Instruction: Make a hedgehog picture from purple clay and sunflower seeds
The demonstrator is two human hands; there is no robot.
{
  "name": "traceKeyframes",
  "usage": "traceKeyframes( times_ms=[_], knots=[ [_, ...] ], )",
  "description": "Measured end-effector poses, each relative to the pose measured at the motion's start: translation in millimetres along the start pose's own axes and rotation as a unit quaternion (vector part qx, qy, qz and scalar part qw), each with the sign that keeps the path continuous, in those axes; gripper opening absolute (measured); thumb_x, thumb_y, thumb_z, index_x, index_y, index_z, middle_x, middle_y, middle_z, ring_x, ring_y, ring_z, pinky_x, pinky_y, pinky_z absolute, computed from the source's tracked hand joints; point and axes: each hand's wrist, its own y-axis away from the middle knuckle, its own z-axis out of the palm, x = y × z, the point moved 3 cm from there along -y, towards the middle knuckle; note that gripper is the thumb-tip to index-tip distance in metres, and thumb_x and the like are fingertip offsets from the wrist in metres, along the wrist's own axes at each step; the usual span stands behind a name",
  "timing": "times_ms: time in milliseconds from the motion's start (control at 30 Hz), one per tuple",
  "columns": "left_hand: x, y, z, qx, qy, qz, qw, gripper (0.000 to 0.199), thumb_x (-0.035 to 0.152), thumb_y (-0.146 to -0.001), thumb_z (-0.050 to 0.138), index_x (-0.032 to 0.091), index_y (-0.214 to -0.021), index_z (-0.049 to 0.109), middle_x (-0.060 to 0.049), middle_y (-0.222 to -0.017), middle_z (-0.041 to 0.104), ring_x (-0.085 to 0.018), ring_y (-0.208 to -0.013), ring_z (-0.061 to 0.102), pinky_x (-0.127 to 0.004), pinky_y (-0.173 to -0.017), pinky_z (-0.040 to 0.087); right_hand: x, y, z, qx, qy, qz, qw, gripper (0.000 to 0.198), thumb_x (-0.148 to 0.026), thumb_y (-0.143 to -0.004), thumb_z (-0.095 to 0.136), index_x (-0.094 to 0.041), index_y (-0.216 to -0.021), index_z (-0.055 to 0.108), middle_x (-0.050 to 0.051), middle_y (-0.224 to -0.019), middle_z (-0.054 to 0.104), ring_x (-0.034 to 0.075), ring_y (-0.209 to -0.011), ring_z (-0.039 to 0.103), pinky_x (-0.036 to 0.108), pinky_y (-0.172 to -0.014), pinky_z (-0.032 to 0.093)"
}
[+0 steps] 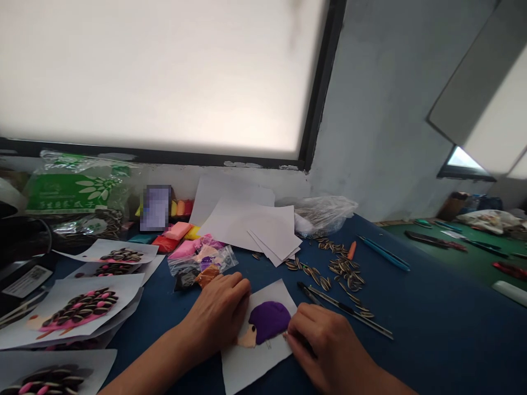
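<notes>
A white sheet of paper (247, 373) lies on the table, bearing a hedgehog figure of modelling clay. Its rounded body is purple clay (269, 319), the pointed face is peach clay (247, 338) with a dark eye, and small leg outlines are drawn beneath. My left hand (222, 307) is closed, its curled fingers at the paper's left edge near the face. On the right side, my right hand (323, 340) has its fingers pressed together at the body's lower right edge. A tiny brownish bit shows by those fingertips; what they pinch is mostly hidden.
Finished seed-covered hedgehog pictures (82, 310) are stacked at left. Bagged clay (206, 260) and white paper sheets (247, 219) lie behind my hands. Sunflower seeds (346, 271), a pen (349, 310), blue tweezers (385, 253) and an orange stick-like piece (352, 250) are to the right.
</notes>
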Motion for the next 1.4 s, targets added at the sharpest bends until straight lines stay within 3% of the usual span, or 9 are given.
traceKeyframes(
  times_ms=[467, 633, 1200, 1400],
  knots=[
    [0.4, -1.7, -0.8, -0.004, -0.006, -0.001, 1.000, 0.023, 0.015, -0.093, 0.034, 0.019, -0.078, 0.051, -0.004, -0.077, 0.056, -0.017, -0.066, 0.051, -0.031, -0.061, 0.036, 2.9, -0.2, -4.9, -0.027, -0.083, 0.041, 0.995, 0.009, -0.015, -0.087, 0.057, -0.021, -0.084, 0.064, 0.002, -0.083, 0.064, 0.014, -0.068, 0.058, 0.024, -0.059, 0.037],
    [0.3, -0.6, 0.1, 0.000, -0.010, -0.004, 1.000, 0.027, 0.017, -0.094, 0.032, 0.019, -0.076, 0.051, -0.004, -0.076, 0.056, -0.017, -0.065, 0.050, -0.031, -0.061, 0.037, 1.4, -1.1, -3.8, -0.021, -0.071, 0.026, 0.997, 0.012, -0.012, -0.086, 0.053, -0.019, -0.079, 0.061, 0.002, -0.080, 0.063, 0.014, -0.068, 0.057, 0.025, -0.059, 0.037],
    [0.7, -2.2, 1.1, 0.006, -0.023, 0.000, 1.000, 0.026, 0.015, -0.094, 0.032, 0.020, -0.077, 0.050, -0.004, -0.076, 0.056, -0.018, -0.065, 0.051, -0.031, -0.061, 0.036, -0.4, -6.9, -2.1, -0.024, -0.056, 0.078, 0.995, 0.009, -0.013, -0.081, 0.055, -0.020, -0.075, 0.054, 0.000, -0.073, 0.062, 0.013, -0.060, 0.055, 0.025, -0.055, 0.032],
    [1.0, -0.7, 1.4, 0.006, -0.021, 0.000, 1.000, 0.026, 0.015, -0.094, 0.032, 0.020, -0.076, 0.049, -0.004, -0.077, 0.056, -0.017, -0.066, 0.051, -0.031, -0.062, 0.035, -3.3, -7.1, -1.1, -0.016, -0.059, 0.043, 0.997, 0.013, -0.008, -0.081, 0.053, -0.019, -0.074, 0.056, 0.000, -0.071, 0.061, 0.013, -0.060, 0.055, 0.024, -0.056, 0.033]
  ],
)
